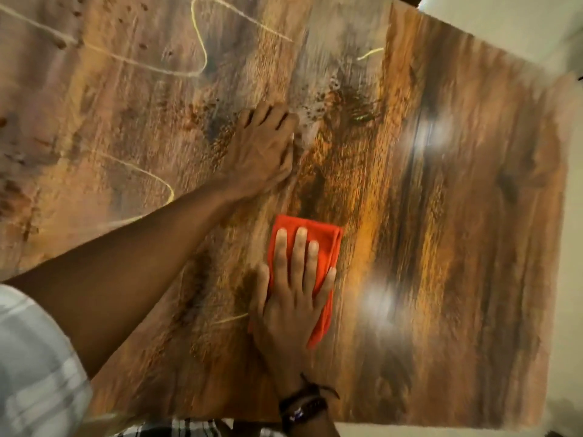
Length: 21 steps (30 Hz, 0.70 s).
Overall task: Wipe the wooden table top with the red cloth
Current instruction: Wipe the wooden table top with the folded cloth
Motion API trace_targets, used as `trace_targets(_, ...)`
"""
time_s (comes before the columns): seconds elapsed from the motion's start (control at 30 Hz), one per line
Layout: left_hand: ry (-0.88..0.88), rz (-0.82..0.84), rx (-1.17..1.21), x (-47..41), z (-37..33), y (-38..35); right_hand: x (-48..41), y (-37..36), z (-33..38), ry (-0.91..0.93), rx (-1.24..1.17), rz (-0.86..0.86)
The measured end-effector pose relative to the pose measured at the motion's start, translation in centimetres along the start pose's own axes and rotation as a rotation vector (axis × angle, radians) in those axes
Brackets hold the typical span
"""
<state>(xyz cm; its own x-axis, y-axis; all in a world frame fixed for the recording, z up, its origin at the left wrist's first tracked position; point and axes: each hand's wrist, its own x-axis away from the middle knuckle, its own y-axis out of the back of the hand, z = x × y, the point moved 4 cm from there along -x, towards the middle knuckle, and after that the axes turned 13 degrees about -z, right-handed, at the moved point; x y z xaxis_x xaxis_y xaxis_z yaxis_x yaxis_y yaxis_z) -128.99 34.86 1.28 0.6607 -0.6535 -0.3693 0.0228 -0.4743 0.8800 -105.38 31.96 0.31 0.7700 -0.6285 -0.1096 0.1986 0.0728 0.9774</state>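
Seen from above, a wooden table top, streaked brown and orange, filling nearly the whole view, its grain blurred. Right hand pressed flat, palm down and fingers spread straight, on a folded red cloth near the middle of the table and toward the near edge; nothing pinched or clasped, only weighed down under the open palm. Cloth showing beyond the fingertips and along the outer side of the hand, lying flush on the wood. Dark bands circling the right wrist. Left hand farther out on the surface, well apart from the cloth, knuckles up and fingers curled under against the wood, holding nothing visible. Left forearm stretched across from the lower left, a pale checked sleeve at the corner. Thin yellowish looping lines and dark speckles marking the far and left parts of the table. Two bright glare spots on the right half. Pale floor beyond the table's far edge.
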Motion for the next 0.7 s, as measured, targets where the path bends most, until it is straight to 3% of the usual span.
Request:
trace_targets(0.2,0.129,-0.003,0.002,-8.0,2.2,-2.6,-9.2,-1.5,-0.4,0.004,0.008,-0.066)
trace_targets(0.53,0.138,0.072,0.014,-8.5,3.0,-5.4,-41.2,-5.2,-1.6,-0.039,-0.117,-0.041)
trace_targets(0.7,0.129,0.06,0.035,-8.7,2.9,-5.1,-47.1,-5.9,-2.4,-0.037,-0.11,-0.018)
